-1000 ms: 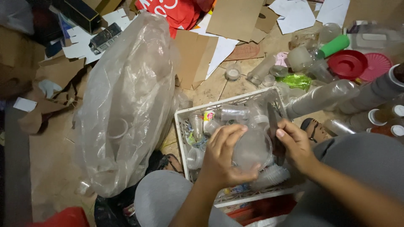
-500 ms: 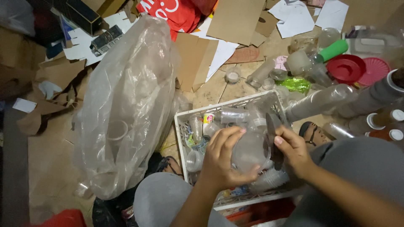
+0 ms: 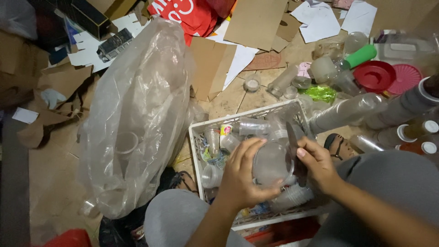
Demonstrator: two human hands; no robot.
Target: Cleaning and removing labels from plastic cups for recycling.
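Left grip: left hand [image 3: 244, 176] curls around a clear plastic cup [image 3: 273, 162], holding it.
Right grip: right hand [image 3: 318, 164] closes on a dark blade [image 3: 291, 145], its edge against the cup's right side.
Cup: lies between both hands, mouth tilted toward the camera, above the white crate [image 3: 197, 137].
Beyond: large clear plastic bag [image 3: 137, 110] stands on the floor off the crate's left edge.

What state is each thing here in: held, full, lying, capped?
Clear plastic container: held by both hands over the basket.
Dark blade: in the right hand, against the container.
Left hand: gripping the container.
White basket: holding clear cups.
Big plastic bag: bulging, upright.
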